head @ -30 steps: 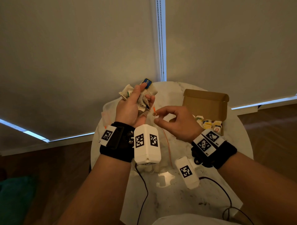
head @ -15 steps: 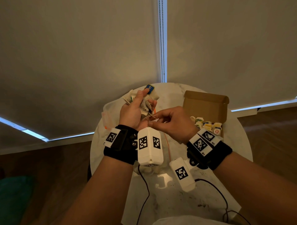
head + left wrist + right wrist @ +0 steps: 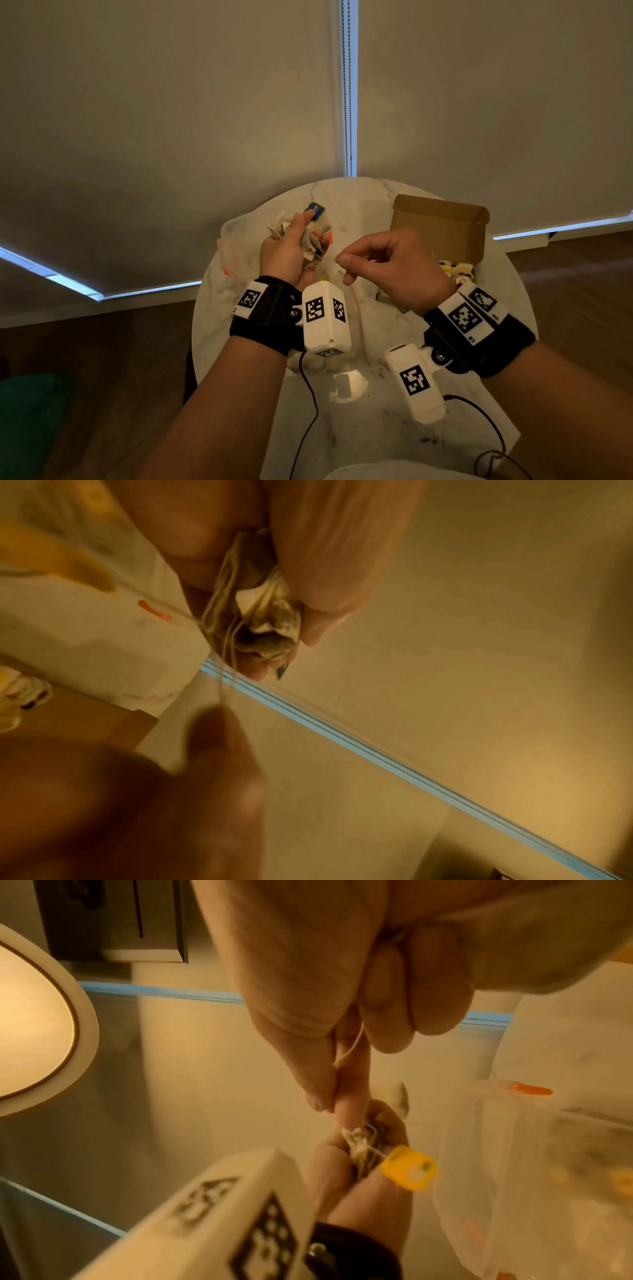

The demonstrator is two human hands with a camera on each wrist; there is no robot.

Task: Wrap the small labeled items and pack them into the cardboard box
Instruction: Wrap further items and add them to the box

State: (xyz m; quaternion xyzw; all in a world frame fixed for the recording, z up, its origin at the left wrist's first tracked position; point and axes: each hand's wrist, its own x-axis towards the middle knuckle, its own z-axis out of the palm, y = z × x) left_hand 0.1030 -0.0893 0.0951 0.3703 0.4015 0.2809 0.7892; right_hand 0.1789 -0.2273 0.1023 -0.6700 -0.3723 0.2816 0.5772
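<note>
— Standing under both hands: a round white marble table (image 3: 404, 431), pushed up against drawn beige roller blinds (image 3: 171, 120), with dark wood floor (image 3: 102, 370) on either side.

— Sitting at the table's right edge: an open brown cardboard box (image 3: 442, 226), lid up, with small yellow and white labeled items (image 3: 457, 270) inside.

— Above the table's middle?

— Left hand (image 3: 286, 255) clenched round a crumpled bundle of pale wrapping paper (image 3: 263, 623). Right hand (image 3: 397, 270) beside it, thumb and forefinger pinching thin pale strings (image 3: 352, 1045) coming off the bundle; other fingers curled. Dangling there, a small yellow tag (image 3: 407, 1168).
</note>
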